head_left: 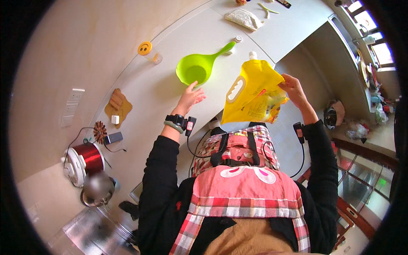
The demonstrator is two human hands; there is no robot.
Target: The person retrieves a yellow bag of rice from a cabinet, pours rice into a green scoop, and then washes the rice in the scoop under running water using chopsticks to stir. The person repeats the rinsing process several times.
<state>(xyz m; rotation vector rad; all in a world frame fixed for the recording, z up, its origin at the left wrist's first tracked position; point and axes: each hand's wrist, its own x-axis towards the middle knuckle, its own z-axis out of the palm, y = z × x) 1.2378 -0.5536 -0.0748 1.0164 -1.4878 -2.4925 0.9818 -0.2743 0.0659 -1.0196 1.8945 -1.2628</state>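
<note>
A yellow spouted pouch (pixel 250 93) with a cut-out handle hangs at the counter's front edge, its white capped spout upward. My right hand (pixel 292 88) grips it by the upper right side. My left hand (pixel 191 97) is open, fingers loosely spread, just below the bowl of a bright green plastic scoop (pixel 196 68), whose handle points to the upper right; whether a fingertip touches it I cannot tell. A clear container with a yellow smiley lid (pixel 145 49) stands to its upper left, and a small shaker (pixel 238 38) lies beyond the handle.
The pale counter (pixel 153 102) runs along the wall, holding a white bag (pixel 244 19), brown mats (pixel 119 104), a red rice cooker (pixel 89 157) and cords. At right are a sink ledge (pixel 361 68) with clutter and windows. A floor (pixel 276 127) shows below.
</note>
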